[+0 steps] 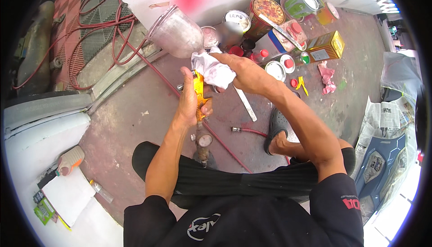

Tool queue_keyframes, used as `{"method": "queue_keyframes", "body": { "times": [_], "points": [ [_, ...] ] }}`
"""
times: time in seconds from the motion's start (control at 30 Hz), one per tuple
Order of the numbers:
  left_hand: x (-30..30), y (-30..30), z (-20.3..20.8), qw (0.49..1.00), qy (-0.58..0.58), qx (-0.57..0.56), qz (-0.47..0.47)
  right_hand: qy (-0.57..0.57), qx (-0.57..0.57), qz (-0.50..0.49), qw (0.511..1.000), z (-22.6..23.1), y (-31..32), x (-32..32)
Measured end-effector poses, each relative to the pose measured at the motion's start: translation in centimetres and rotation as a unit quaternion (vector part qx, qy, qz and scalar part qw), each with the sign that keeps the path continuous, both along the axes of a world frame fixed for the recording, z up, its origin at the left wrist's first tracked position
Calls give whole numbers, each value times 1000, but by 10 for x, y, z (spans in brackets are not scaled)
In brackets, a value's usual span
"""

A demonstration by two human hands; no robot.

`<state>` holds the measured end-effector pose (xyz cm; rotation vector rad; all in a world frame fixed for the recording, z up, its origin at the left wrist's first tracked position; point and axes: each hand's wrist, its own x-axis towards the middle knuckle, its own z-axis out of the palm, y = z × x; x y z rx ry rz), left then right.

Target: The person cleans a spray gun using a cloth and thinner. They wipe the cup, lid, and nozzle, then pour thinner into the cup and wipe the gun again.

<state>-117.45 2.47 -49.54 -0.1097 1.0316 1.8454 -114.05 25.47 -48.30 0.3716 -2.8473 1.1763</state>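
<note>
A paint spray gun with a yellow body [198,95] is upright in my left hand [187,101], whose fingers wrap round its handle. The gun's large cup [176,33], pale and smeared with paint, tilts up and to the left. Below my hand a round gauge [204,141] and fittings hang from the handle. My right hand [249,75] grips a crumpled white cloth [215,71] with faint pink stains, pressed against the gun just under the cup. The cloth hides the top of the gun and some of my fingertips.
Paint cans [267,11], bottles and lids crowd the floor by the wall. A rectangular gold tin [325,47] lies near a pink rag [327,77]. A white stick [245,104] and a red hose [168,83] lie ahead of me. Right, a blue panel [382,163] rests on newspaper.
</note>
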Motion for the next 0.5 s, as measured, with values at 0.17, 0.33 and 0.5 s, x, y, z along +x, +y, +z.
{"method": "queue_keyframes", "body": {
  "times": [0.17, 0.33, 0.5],
  "points": [
    [-1, -1, -8, 996, 71, -41, -27, -194, -94, -84, 973, 40, -35, -25],
    [-1, 7, -12, 998, 45, 9, -51, -176, 33, -107, 978, 35, -25, -42],
    [-13, -25, -7, 988, 45, 80, -125, -271, -161, 38, 948, 73, 8, -39]
  ]
}}
